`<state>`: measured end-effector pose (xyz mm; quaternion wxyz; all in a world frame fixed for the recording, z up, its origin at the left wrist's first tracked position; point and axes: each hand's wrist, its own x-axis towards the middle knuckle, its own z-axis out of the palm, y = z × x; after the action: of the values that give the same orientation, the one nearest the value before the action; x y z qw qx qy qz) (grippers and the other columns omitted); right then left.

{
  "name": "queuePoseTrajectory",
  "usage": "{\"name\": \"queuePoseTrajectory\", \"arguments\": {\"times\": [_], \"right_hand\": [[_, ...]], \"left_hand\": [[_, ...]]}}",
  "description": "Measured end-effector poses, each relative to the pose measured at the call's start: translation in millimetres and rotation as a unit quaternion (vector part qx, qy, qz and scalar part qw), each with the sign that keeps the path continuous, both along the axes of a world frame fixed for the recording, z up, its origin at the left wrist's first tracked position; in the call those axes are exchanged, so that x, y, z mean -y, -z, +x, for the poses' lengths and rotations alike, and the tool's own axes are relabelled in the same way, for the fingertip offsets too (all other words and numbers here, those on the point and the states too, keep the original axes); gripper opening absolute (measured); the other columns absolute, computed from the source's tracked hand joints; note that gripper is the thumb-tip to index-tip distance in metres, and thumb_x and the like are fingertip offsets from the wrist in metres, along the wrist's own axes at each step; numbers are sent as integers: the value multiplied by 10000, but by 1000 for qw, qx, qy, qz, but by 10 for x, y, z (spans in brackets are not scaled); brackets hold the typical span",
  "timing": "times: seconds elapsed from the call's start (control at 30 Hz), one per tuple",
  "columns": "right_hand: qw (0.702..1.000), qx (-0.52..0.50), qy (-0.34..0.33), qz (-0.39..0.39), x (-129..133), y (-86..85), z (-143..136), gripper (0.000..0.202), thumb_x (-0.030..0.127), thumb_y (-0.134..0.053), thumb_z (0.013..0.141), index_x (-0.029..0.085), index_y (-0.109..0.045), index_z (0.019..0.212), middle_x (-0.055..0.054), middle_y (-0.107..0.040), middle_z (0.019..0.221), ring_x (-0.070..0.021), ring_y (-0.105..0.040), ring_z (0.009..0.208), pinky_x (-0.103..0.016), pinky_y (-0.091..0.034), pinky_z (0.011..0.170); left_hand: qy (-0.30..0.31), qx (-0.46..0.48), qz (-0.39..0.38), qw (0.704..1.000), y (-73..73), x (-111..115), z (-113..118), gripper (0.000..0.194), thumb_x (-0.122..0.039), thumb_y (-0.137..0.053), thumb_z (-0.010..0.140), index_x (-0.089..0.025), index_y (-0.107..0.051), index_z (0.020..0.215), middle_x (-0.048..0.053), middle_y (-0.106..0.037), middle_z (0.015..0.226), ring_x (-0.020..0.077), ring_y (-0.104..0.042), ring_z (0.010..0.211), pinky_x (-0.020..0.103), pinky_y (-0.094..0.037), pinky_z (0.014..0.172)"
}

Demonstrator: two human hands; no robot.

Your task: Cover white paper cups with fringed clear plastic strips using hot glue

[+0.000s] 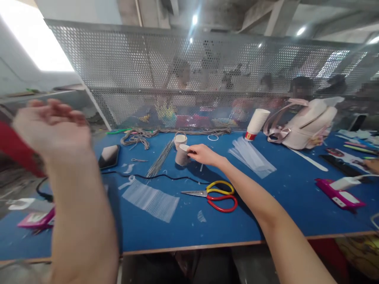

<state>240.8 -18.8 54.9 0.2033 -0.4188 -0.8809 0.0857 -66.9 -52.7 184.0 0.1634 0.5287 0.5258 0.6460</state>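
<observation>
My right hand (204,154) reaches across the blue table and grips the rim of a small pale grey cup (181,157) between thumb and fingers. Just behind that cup stands another cup (180,140) with a cream-coloured top. On the left, my left hand (55,124) is raised above the table, palm showing and fingers loosely bent, with nothing in it. A bundle of thin grey wires (161,158) lies left of the cups. Nearer to me are scissors (209,194) with one yellow and one red handle, beside a translucent white ribbed strip (151,199).
A black phone (109,157) and grey cords (134,138) lie at the left. A tilted stack of paper cups (257,123), more translucent strips (251,157) and a pale backpack (308,124) occupy the right. Behind stands a perforated metal screen (124,75). A black cable crosses the table.
</observation>
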Motion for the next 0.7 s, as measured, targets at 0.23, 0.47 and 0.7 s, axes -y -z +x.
{"name": "queuePoseTrajectory", "arguments": {"times": [0.23,0.47,0.7], "right_hand": [[991,-123,50,3,110,-183,56,143,175,-555,821,164,-687,874,-38,-703,822,-132,-578,670,-237,-386,630],[977,-206,47,-16,253,-241,-97,199,228,-568,817,168,-694,961,-37,-711,860,-129,-597,696,-246,-438,652],[910,-391,21,-134,180,-312,63,303,408,-516,844,166,-669,944,-39,-685,867,-71,-441,491,-225,-387,490]], "left_hand": [[239,85,-119,960,613,-136,1008,248,-279,-590,718,-136,-593,921,72,-678,943,182,-634,846,262,-471,653],[368,23,-170,914,1194,-48,1242,647,-242,-785,549,-216,-551,1152,98,-603,1175,246,-586,1027,348,-491,809],[406,180,-282,850,1369,-69,1036,500,-333,-722,688,-242,-565,1153,65,-669,1082,228,-627,957,293,-489,731]]}}
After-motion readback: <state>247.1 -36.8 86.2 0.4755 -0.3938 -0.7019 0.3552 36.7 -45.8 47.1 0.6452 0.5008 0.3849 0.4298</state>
